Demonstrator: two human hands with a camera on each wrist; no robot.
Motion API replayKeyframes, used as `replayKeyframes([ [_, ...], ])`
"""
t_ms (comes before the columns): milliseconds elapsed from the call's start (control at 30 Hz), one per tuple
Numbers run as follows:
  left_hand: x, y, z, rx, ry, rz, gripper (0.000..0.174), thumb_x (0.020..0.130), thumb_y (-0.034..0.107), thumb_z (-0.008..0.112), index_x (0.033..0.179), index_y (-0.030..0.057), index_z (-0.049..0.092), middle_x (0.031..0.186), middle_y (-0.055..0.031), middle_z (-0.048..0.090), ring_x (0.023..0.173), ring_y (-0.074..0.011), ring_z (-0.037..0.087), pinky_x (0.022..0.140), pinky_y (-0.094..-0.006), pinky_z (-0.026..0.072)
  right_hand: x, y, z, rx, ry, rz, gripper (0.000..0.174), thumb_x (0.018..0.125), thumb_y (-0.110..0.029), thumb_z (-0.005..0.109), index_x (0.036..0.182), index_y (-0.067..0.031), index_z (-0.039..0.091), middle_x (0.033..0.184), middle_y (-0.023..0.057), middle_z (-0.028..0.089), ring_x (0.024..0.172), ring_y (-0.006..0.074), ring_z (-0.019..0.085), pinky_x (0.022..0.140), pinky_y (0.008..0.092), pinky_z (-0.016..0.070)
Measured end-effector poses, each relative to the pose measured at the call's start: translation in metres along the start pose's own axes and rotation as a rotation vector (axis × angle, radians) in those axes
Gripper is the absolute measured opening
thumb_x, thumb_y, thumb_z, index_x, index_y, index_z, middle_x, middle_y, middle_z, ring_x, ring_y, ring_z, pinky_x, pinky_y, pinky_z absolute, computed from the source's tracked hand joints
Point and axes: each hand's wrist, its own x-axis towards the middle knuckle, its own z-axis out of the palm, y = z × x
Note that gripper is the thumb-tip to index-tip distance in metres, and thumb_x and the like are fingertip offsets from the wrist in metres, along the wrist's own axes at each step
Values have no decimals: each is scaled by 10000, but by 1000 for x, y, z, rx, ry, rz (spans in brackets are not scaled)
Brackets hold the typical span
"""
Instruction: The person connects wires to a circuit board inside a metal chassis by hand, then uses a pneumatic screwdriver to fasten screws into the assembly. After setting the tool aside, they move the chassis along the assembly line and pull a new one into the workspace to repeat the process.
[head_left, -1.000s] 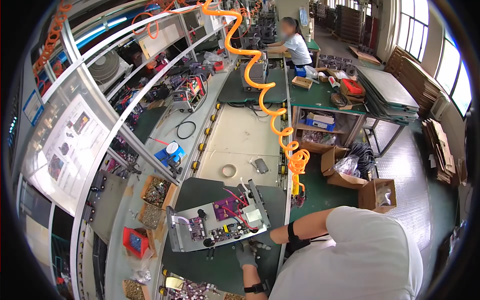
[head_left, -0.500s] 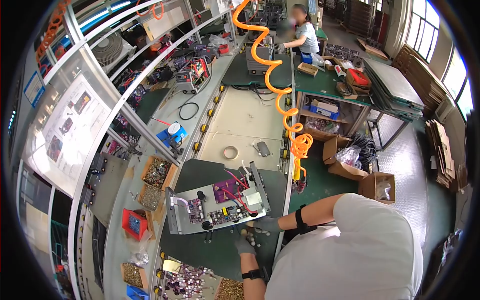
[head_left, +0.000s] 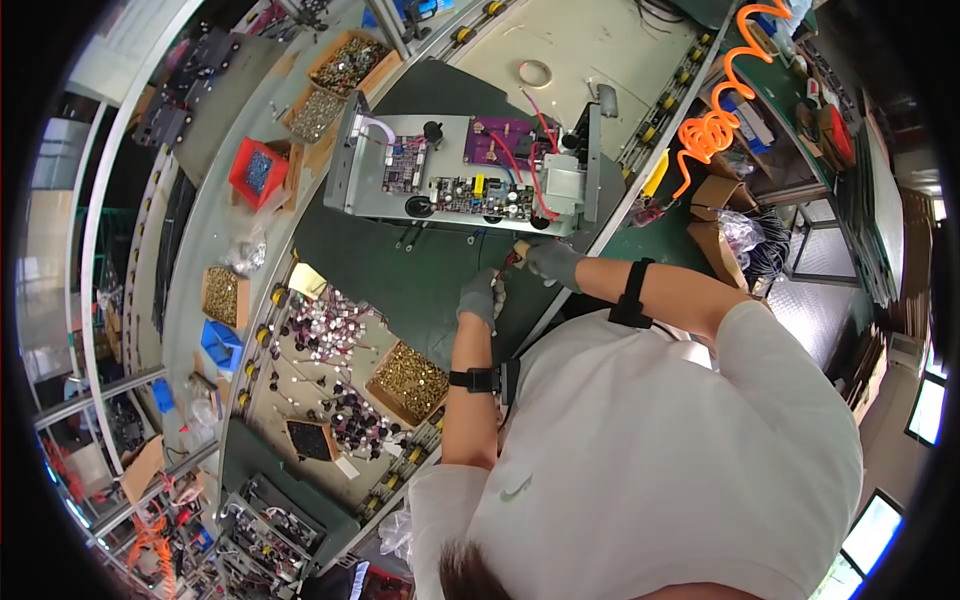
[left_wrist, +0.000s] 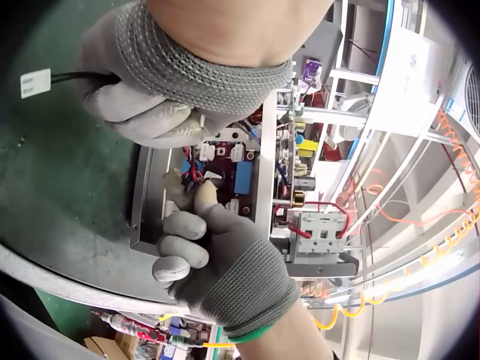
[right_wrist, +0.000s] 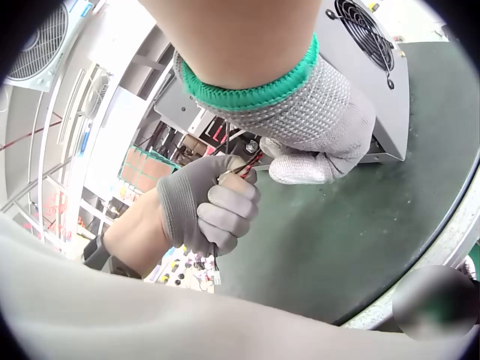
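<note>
Both hands wear grey gloves and meet just in front of an open metal chassis (head_left: pixel 455 150) with circuit boards. My left hand (head_left: pixel 482 297) curls its fingers round thin wires; a white connector (left_wrist: pixel 35 82) on dark leads sticks out of its fist in the left wrist view. Opposite it, my right hand (head_left: pixel 555 262), with a green-edged cuff, pinches the red and black wires (left_wrist: pixel 193 176) between thumb and forefinger. In the right wrist view the same wires (right_wrist: pixel 249 166) run between the two hands. The chassis stands on a dark green mat (head_left: pixel 370 270).
Left of the mat are a red bin (head_left: pixel 240 175), a blue bin (head_left: pixel 222 343) and boxes of small metal parts. Nearer me lie a pile of wired connectors (head_left: pixel 325 325) and a box of brass-coloured parts (head_left: pixel 409 382). An orange coiled hose (head_left: pixel 708 138) hangs at the right.
The head view has tilted down, so the chassis sits higher in it and more of the near parts show. Both hands stay close together in front of the chassis, now with wires visible between them.
</note>
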Motion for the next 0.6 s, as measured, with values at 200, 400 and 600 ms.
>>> replayKeyframes([
  [200,-13,-5,21,31,234,987,128,827,168,593,866,62,652,549,-23,541,464,-131,517,476,-262,447,4,7,-7,116,-179,-8,222,814,-226,464,925,-103,612,679,10,557,528,100,499,515,274,470],
  [400,-10,-9,-6,336,231,434,155,803,201,631,844,53,648,594,-6,548,512,-116,527,492,-262,438,-15,0,-8,58,-211,-211,283,883,-329,435,886,-93,590,629,-19,466,526,76,439,509,248,434],
  [600,-12,-17,-14,164,59,410,119,779,149,650,834,44,639,633,-12,557,516,-124,521,504,-271,435,-16,0,-10,70,-218,-323,368,891,-447,435,855,-111,582,622,-38,432,545,66,409,550,246,407],
])
